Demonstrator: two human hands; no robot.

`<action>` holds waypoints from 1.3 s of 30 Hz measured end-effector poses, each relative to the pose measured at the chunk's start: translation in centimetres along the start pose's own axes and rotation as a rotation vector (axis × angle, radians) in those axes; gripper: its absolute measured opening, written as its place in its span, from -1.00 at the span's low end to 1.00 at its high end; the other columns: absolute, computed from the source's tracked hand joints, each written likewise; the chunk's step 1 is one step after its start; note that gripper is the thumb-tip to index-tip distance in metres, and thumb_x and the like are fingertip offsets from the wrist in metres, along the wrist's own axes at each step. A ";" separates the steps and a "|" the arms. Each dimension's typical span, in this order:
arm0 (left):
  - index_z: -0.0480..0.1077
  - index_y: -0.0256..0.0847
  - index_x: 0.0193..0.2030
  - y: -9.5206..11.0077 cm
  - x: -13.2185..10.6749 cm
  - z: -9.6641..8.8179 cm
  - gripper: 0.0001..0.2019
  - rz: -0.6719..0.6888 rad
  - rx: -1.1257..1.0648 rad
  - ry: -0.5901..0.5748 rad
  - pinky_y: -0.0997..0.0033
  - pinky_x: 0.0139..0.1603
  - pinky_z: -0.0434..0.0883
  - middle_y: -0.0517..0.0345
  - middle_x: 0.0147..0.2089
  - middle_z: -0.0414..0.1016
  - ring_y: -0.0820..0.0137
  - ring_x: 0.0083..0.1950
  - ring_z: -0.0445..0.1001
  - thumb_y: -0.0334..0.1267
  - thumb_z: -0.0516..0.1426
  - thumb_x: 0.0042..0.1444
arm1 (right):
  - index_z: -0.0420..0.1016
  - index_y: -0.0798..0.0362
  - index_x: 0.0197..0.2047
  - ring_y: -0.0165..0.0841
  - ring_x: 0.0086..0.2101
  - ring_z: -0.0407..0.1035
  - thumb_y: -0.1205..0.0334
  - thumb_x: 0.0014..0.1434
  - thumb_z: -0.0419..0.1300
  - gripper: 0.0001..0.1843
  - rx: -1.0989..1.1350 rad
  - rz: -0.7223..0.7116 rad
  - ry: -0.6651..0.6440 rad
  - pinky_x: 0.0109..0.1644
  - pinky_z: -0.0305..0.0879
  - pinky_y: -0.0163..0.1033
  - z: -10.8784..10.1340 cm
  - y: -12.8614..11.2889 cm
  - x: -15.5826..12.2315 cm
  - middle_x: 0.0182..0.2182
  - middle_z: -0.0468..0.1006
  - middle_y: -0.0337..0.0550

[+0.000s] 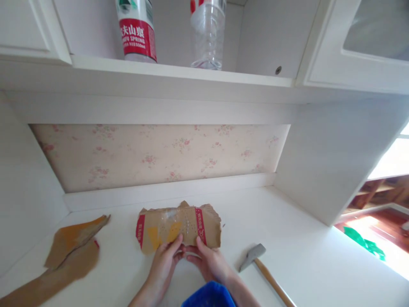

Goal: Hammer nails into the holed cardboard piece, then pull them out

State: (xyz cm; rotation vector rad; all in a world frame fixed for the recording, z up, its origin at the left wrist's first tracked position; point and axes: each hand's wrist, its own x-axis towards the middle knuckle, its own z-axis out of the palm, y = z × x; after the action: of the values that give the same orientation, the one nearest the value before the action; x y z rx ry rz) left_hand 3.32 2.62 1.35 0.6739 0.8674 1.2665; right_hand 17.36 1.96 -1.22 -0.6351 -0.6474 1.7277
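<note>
A torn piece of cardboard (pixel 185 221) with red printed strips, orange-yellow patches and clear tape is held up over the white desk. My left hand (pixel 168 256) grips its lower edge near the middle, thumb on the front face. Just to the right, my right hand (pixel 204 256) pinches the same edge, its thumb beside the red strip. The other fingers of both hands curl behind or below the piece, partly hidden. Rows of small holes or dots show on the cardboard's face.
A hammer (pixel 254 258) with a wooden handle lies right of my hands. More torn cardboard (pixel 73 247) lies at left. Something blue (pixel 209 296) is at the bottom edge. Overhead, a shelf (pixel 179 74) holds a labelled bottle (pixel 139 40) and a clear bottle (pixel 209 38).
</note>
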 end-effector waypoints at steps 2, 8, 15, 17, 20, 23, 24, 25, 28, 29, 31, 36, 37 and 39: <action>0.54 -0.32 -0.49 -0.2 0.2 -0.5 -0.64 -0.048 0.005 -0.010 0.44 -0.37 0.41 0.10 -0.53 0.52 0.40 -0.49 0.45 -0.07 0.48 -0.24 | 0.65 0.06 -0.09 -0.22 -0.17 0.56 -0.05 -0.03 0.48 -0.51 -0.010 -0.017 -0.003 -0.15 0.42 -0.21 -0.2 0.2 -0.1 -0.12 0.69 -0.03; 0.55 -0.31 -0.50 -0.7 -0.2 -1.8 -0.64 -0.138 -0.023 -0.058 0.48 -0.37 0.40 0.15 -0.56 0.48 0.45 -0.51 0.41 -0.04 0.47 -0.20 | 0.62 0.06 -0.01 -0.11 -0.06 0.53 -0.05 0.06 0.42 -0.50 -0.004 0.001 -0.112 0.01 0.40 -0.05 0.5 -0.1 -0.7 -0.07 0.68 0.01; 0.56 -0.31 -0.47 -0.2 -0.2 -1.8 -0.69 -0.170 -0.068 -0.109 0.43 -0.32 0.43 0.10 -0.52 0.51 0.41 -0.47 0.44 -0.10 0.46 -0.15 | 0.59 0.02 0.05 -0.10 0.06 0.45 0.01 0.12 0.39 -0.54 0.022 0.047 -0.188 0.15 0.30 0.03 0.9 -1.2 -1.1 0.04 0.62 -0.01; 0.55 -0.31 -0.46 0.0 -0.4 -1.8 -0.71 -0.166 -0.072 -0.115 0.42 -0.32 0.42 0.10 -0.49 0.51 0.40 -0.45 0.45 -0.12 0.45 -0.13 | 0.59 0.03 0.06 -0.09 0.08 0.43 0.05 0.10 0.41 -0.53 0.011 0.051 -0.217 0.18 0.27 0.04 0.9 -1.3 -1.2 0.06 0.61 0.00; 0.56 -0.31 -0.44 0.0 -0.5 -1.8 -0.71 -0.165 -0.092 -0.134 0.44 -0.33 0.41 0.12 -0.47 0.51 0.43 -0.45 0.43 -0.12 0.44 -0.11 | 0.61 0.04 0.03 -0.10 0.05 0.45 0.11 0.08 0.44 -0.55 -0.009 0.054 -0.236 0.20 0.26 0.04 0.9 -1.4 -1.3 0.03 0.63 -0.02; 0.56 -0.31 -0.43 -0.2 -0.5 -1.8 -0.71 -0.155 -0.088 -0.142 0.45 -0.34 0.39 0.12 -0.47 0.51 0.44 -0.45 0.42 -0.11 0.44 -0.10 | 0.61 0.04 0.03 -0.14 0.01 0.48 0.15 0.07 0.45 -0.56 -0.031 0.069 -0.230 0.21 0.26 0.03 0.8 -1.4 -1.4 -0.02 0.65 -0.05; 0.56 -0.32 -0.44 -0.3 -0.5 -1.9 -0.70 -0.146 -0.074 -0.146 0.45 -0.34 0.39 0.12 -0.48 0.51 0.44 -0.46 0.42 -0.11 0.43 -0.09 | 0.61 0.04 0.04 -0.14 0.00 0.49 0.16 0.07 0.45 -0.55 -0.036 0.075 -0.224 0.21 0.26 0.03 0.7 -1.4 -1.4 -0.02 0.66 -0.05; 0.56 -0.33 -0.44 -0.3 -0.5 -1.9 -0.70 -0.134 -0.057 -0.150 0.45 -0.34 0.38 0.11 -0.48 0.51 0.44 -0.46 0.42 -0.10 0.43 -0.08 | 0.60 0.04 0.05 -0.14 0.00 0.49 0.16 0.06 0.46 -0.53 -0.039 0.078 -0.219 0.21 0.26 0.03 0.7 -1.3 -1.4 -0.03 0.66 -0.06; 0.56 -0.34 -0.47 -0.3 -0.5 -1.8 -0.67 -0.111 -0.007 -0.159 0.46 -0.34 0.37 0.11 -0.52 0.51 0.46 -0.47 0.40 -0.06 0.41 -0.06 | 0.56 0.04 0.10 -0.14 0.00 0.50 0.18 0.05 0.46 -0.47 -0.042 0.078 -0.207 0.22 0.27 0.04 0.5 -1.2 -1.3 -0.03 0.66 -0.06; 0.56 -0.34 -0.47 -0.2 -0.5 -1.8 -0.67 -0.112 0.006 -0.159 0.46 -0.33 0.36 0.11 -0.52 0.51 0.45 -0.47 0.41 -0.06 0.41 -0.06 | 0.55 0.04 0.12 -0.14 -0.01 0.50 0.18 0.05 0.46 -0.46 -0.043 0.075 -0.204 0.22 0.27 0.05 0.5 -1.1 -1.3 -0.03 0.66 -0.06; 0.56 -0.33 -0.47 -0.1 -0.6 -1.7 -0.67 -0.121 0.019 -0.159 0.45 -0.31 0.37 0.11 -0.52 0.52 0.45 -0.46 0.41 -0.06 0.42 -0.07 | 0.52 0.04 0.14 -0.14 -0.01 0.50 0.18 0.07 0.45 -0.45 -0.048 0.070 -0.204 0.23 0.26 0.07 0.4 -1.0 -1.3 -0.03 0.66 -0.05; 0.56 -0.33 -0.50 0.2 -0.9 -1.6 -0.64 -0.139 0.043 -0.152 0.45 -0.30 0.38 0.10 -0.55 0.52 0.44 -0.47 0.43 -0.02 0.43 -0.11 | 0.48 0.04 0.19 -0.14 0.01 0.48 0.15 0.14 0.40 -0.45 -0.075 0.052 -0.243 0.22 0.26 0.09 0.4 -1.0 -1.3 0.00 0.64 -0.03; 0.55 -0.34 -0.52 0.2 -0.9 -1.6 -0.63 -0.142 0.055 -0.148 0.46 -0.32 0.37 0.09 -0.56 0.51 0.44 -0.48 0.43 -0.01 0.43 -0.12 | 0.47 0.04 0.20 -0.14 0.02 0.48 0.14 0.15 0.40 -0.44 -0.083 0.052 -0.254 0.22 0.27 0.09 0.4 -1.0 -1.3 0.00 0.64 -0.03; 0.55 -0.34 -0.53 0.2 -0.9 -1.6 -0.62 -0.148 0.070 -0.135 0.47 -0.37 0.36 0.10 -0.58 0.51 0.45 -0.51 0.42 0.00 0.43 -0.13 | 0.46 0.03 0.20 -0.14 0.01 0.48 0.12 0.14 0.40 -0.43 -0.099 0.056 -0.273 0.21 0.29 0.09 0.4 -1.1 -1.4 -0.02 0.64 -0.02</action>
State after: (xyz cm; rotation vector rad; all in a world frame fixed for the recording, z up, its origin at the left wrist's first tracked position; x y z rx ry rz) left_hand 1.78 1.76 0.79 0.7288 0.8372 1.0497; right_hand 18.13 0.84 -0.06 -0.4926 -0.9172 1.8605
